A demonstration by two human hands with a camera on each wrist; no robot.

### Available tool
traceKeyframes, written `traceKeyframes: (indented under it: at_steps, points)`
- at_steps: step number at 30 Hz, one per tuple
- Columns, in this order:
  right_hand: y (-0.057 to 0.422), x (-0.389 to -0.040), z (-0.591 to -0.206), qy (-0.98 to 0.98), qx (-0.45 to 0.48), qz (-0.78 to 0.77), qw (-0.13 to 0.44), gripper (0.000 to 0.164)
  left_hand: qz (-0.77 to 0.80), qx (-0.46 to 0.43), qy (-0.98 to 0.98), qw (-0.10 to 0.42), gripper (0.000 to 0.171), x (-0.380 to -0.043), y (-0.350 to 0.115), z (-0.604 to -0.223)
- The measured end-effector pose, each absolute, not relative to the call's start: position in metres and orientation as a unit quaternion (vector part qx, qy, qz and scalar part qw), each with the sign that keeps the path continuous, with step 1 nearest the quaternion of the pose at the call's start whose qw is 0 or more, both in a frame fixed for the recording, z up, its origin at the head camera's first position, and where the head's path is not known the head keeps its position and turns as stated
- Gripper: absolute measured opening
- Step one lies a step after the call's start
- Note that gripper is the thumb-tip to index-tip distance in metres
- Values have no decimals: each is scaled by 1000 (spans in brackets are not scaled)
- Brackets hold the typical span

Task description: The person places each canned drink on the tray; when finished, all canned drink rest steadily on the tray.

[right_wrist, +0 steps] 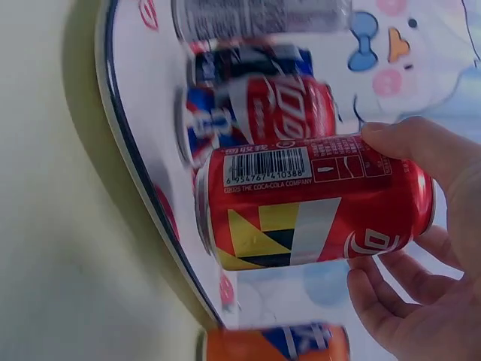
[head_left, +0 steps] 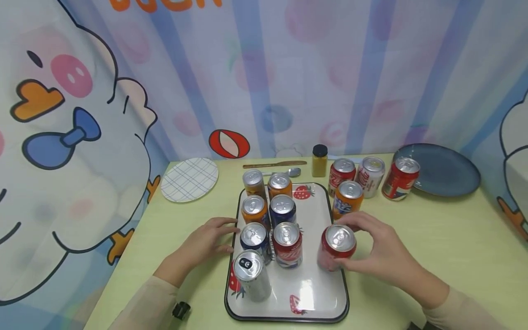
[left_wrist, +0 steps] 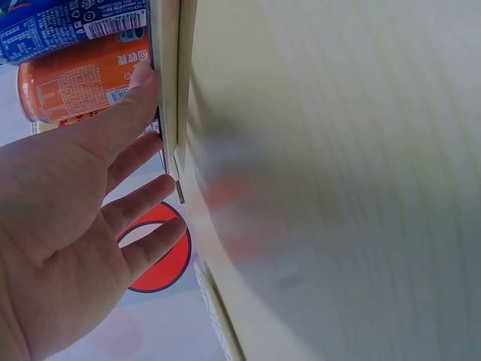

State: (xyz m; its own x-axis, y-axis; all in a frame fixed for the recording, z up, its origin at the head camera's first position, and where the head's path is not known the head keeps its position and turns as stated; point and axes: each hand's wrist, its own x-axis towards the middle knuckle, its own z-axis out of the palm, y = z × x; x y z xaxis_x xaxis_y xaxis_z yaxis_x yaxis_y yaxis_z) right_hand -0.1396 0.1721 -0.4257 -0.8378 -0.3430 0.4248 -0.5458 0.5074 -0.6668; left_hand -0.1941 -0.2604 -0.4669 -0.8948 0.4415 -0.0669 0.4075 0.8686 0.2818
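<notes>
My right hand [head_left: 381, 254] grips a red Coca-Cola can [head_left: 338, 245] between thumb and fingers, over the right edge of a white strawberry-patterned tray [head_left: 317, 293]. In the right wrist view this can [right_wrist: 308, 203] shows its barcode, with its base close over the tray. My left hand [head_left: 204, 245] rests at the tray's left rim, fingers loosely extended. Several cans stand in two columns on the tray's left side: a silver can [head_left: 253, 277] in front, a red Coca-Cola can [head_left: 287, 245], dark blue cans [head_left: 254, 238] and orange cans [head_left: 254, 210] behind.
Right of the tray stand an orange can [head_left: 348, 197], two red cans [head_left: 401, 178] and a white can [head_left: 370, 176]. Behind are a blue-grey plate [head_left: 445, 169], a black-capped jar [head_left: 319, 162], a knife [head_left: 274, 164] and a spoon [head_left: 294, 172]. A checked plate [head_left: 189, 180] lies back left.
</notes>
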Motion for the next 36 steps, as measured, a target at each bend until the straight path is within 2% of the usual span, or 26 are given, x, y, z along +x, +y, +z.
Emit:
traceKeyframes:
  at_steps: [7,13,22,29,32,36]
  points:
    - [140,-127,-436,-848,311,424,63,73,130,229,962,66,51,-194,-260,-467]
    - [118,-119,-441,-828,345,442,21,66,132,227,963,65,51,-194,-260,-464]
    - [101,-116,-444,-827,369,422,34,66,132,235,961,66,52,-195,-259,-463]
    - [112,-119,-437,-810,364,456,46,62,130,232,962,68,52,-195,-257,-463]
    - [124,-128,-432,-815,335,469,68,53,128,235,961,66,51,-195,-258,-463]
    - [141,-147,-428,-831,276,465,132,42,130,238,960,64,51,-193,-260,-466]
